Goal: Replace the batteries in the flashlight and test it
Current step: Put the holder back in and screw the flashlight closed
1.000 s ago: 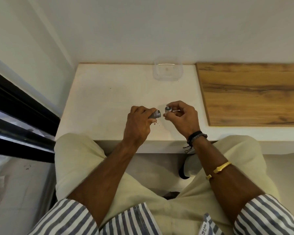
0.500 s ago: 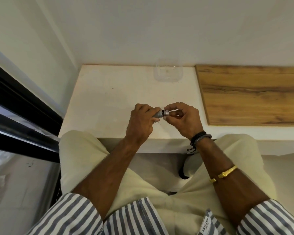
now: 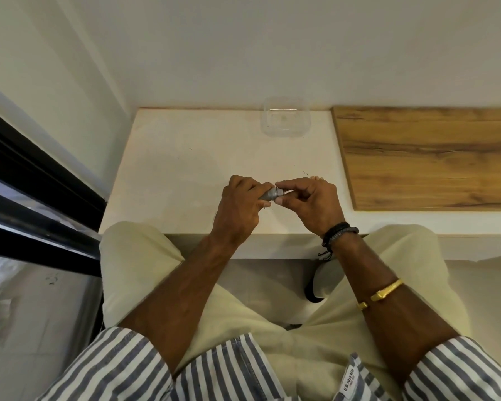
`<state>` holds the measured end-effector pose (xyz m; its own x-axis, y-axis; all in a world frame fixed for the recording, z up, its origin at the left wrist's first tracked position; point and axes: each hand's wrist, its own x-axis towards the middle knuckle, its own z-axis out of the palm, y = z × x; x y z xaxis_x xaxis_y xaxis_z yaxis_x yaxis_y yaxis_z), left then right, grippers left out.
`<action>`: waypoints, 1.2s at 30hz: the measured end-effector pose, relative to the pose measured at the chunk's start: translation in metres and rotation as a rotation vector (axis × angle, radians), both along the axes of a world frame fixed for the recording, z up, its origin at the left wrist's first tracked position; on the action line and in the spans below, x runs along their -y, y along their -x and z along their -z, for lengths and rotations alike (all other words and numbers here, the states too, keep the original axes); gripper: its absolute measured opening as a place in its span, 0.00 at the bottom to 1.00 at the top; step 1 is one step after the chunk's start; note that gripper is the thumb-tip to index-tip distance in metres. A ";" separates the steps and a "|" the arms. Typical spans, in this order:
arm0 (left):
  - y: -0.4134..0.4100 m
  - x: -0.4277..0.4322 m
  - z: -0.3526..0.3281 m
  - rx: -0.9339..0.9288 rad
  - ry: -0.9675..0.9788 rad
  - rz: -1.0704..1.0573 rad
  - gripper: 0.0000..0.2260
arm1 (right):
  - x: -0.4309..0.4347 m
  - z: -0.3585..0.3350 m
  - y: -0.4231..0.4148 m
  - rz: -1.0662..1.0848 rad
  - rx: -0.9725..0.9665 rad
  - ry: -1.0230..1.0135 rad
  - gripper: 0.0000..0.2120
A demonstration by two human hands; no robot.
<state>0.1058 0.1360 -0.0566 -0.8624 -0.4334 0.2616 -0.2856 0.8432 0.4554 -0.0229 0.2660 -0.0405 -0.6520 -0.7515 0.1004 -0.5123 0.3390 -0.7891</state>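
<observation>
A small grey flashlight [image 3: 269, 194] is held level above the front of the white table [image 3: 180, 169]. My left hand [image 3: 240, 206] is wrapped around its body, so most of the barrel is hidden. My right hand [image 3: 310, 201] pinches a small silvery end piece [image 3: 280, 192] between thumb and forefinger, pressed against the flashlight's open end. No loose batteries are visible.
A clear plastic container [image 3: 285, 117] stands at the back of the table near the wall. A wooden board [image 3: 428, 157] covers the table's right part. A dark window frame [image 3: 26, 180] runs along the left. My knees sit under the table's front edge.
One second ago the end piece in my right hand was apart from the flashlight. The two hands have come together and the piece now meets the flashlight's end.
</observation>
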 end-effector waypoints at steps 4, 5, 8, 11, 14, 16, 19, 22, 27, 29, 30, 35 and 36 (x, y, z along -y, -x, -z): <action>-0.001 0.000 -0.001 0.001 0.034 0.009 0.15 | 0.002 0.001 -0.001 -0.031 -0.026 0.021 0.13; -0.002 0.000 -0.001 0.002 0.036 0.009 0.14 | 0.001 0.001 0.000 -0.030 -0.033 0.026 0.13; -0.002 0.000 0.000 0.003 0.026 0.018 0.14 | 0.000 0.001 -0.001 -0.036 -0.066 0.047 0.11; 0.000 0.000 0.003 0.018 0.041 0.030 0.14 | 0.000 0.002 0.000 -0.064 -0.076 0.091 0.10; 0.000 0.002 0.006 0.005 0.037 0.021 0.15 | 0.000 0.005 0.001 -0.050 -0.071 0.080 0.10; 0.000 0.003 0.007 0.001 0.041 0.021 0.16 | 0.000 0.006 0.000 -0.037 -0.017 0.061 0.10; 0.001 0.004 0.008 -0.006 0.046 0.028 0.17 | 0.003 0.008 -0.001 -0.014 0.126 0.044 0.12; 0.002 0.003 0.010 -0.022 0.045 0.044 0.16 | 0.006 0.009 -0.004 0.044 0.173 -0.040 0.20; 0.002 0.002 0.009 -0.023 0.018 0.018 0.15 | 0.003 0.006 0.001 -0.012 0.310 -0.055 0.18; 0.002 0.002 0.009 -0.010 0.011 0.008 0.14 | -0.001 0.005 0.006 -0.070 0.340 -0.043 0.20; 0.001 0.002 0.009 -0.004 0.014 0.008 0.15 | -0.002 0.005 0.007 -0.103 0.310 -0.038 0.19; 0.001 0.003 0.009 0.008 0.015 0.015 0.14 | 0.000 0.006 0.002 -0.082 0.289 -0.051 0.10; 0.002 0.003 0.009 0.011 0.012 0.019 0.15 | 0.000 0.005 0.002 -0.063 0.270 -0.084 0.12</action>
